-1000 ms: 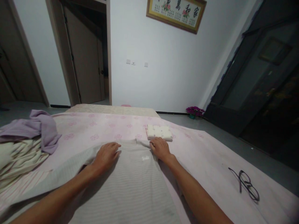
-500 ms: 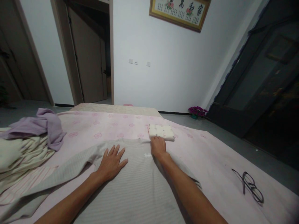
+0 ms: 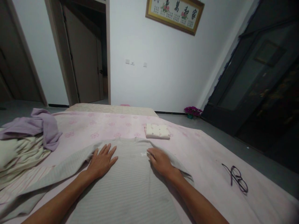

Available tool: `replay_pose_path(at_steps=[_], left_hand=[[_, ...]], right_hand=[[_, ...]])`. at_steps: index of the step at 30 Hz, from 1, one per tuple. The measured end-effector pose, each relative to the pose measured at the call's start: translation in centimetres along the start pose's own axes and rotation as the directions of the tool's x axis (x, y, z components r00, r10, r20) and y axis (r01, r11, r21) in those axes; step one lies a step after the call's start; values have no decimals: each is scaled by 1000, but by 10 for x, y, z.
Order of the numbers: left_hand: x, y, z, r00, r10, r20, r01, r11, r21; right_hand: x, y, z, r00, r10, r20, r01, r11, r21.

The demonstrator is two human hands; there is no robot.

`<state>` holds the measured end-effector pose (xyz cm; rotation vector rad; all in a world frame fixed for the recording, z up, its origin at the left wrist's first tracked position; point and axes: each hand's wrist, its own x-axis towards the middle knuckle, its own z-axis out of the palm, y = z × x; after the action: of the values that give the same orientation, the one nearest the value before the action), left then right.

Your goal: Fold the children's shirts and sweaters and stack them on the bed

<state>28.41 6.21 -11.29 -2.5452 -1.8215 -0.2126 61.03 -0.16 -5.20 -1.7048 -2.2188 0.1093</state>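
Note:
A grey striped shirt (image 3: 130, 183) lies spread face up on the pink flowered bedsheet (image 3: 201, 155). My left hand (image 3: 101, 160) lies flat on the shirt's left chest, fingers stretched and spread. My right hand (image 3: 160, 160) rests palm down on the right chest beside a small white logo, fingers extended. The shirt's left sleeve (image 3: 58, 174) stretches out toward the left. Its right sleeve is folded in under my right forearm.
A small folded white cloth (image 3: 157, 131) sits just beyond the shirt's collar. A heap of cream and lilac clothes (image 3: 28, 140) lies at the left. Dark-rimmed glasses (image 3: 235, 179) rest on the sheet at the right. Beyond the bed are a doorway, a white wall and a flower pot (image 3: 192, 111).
My right hand has slid back from the collar down onto the shirt's right chest. My left hand flattened, spread its fingers and shifted slightly lower and left.

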Motion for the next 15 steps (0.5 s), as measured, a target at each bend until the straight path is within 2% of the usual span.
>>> replay_pose_path(at_steps=[2, 4, 6, 8, 10, 11, 13, 15], left_hand=[[0, 1, 2, 1000, 0, -11, 1, 1000, 12], [0, 3, 3, 1000, -2, -18, 2, 1000, 23], [-1, 5, 3, 1000, -5, -21, 6, 1000, 30], [-1, 6, 2, 1000, -7, -21, 8, 999, 33], [-2, 7, 1, 1000, -11, -23, 12, 999, 36], [-2, 8, 1, 1000, -12, -24, 13, 999, 39], [-2, 8, 1, 1000, -13, -26, 14, 999, 45], [-2, 8, 1, 999, -11, -30, 13, 999, 49]], right_hand=[[-11, 15, -18, 985, 106, -137, -110, 994, -18], [-22, 39, -34, 950, 249, -189, -263, 964, -50], [-33, 67, -46, 895, 436, -88, -441, 896, -49], [-43, 91, -50, 840, 524, 137, -533, 845, 35], [-52, 105, -50, 838, 468, 279, -512, 853, 107], [-55, 107, -50, 849, 432, 304, -481, 871, 103], [-55, 105, -53, 884, 395, 252, -404, 915, -17], [-49, 102, -63, 927, 366, 83, -339, 910, -238]])
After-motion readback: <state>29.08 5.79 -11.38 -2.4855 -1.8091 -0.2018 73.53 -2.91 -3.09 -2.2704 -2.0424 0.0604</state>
